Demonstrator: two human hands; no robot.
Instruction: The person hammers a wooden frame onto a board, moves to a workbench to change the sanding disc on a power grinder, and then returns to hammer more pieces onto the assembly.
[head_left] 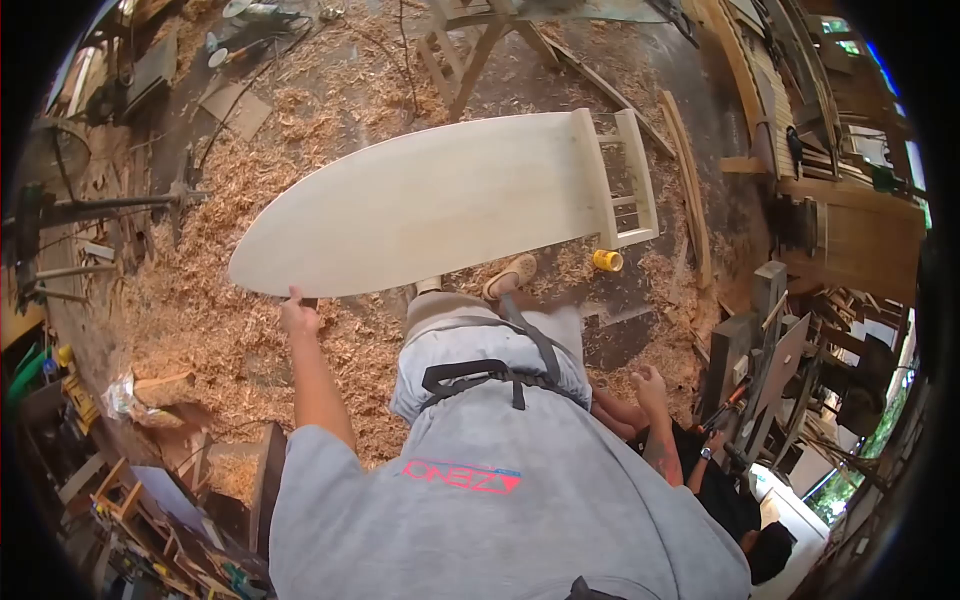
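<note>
A long pale wooden ironing board (420, 205) lies across the view, with its rounded tip at the left. A slatted wooden end frame (640, 180) is at its right end. My left hand (299, 314) grips the near edge close to the tip, thumb on top and fingers hidden underneath. To the right of my body, my right hand (650, 385) is raised away from the board. Its fingers are loosely bent and somewhat apart, and nothing shows in them.
Wood shavings (250, 350) cover much of the floor. A yellow can (607, 261) lies near the end frame. A wooden trestle (475, 50) stands beyond the board, and long timber strips (690, 190) lie to the right. A person in black (730, 500) is close at my lower right.
</note>
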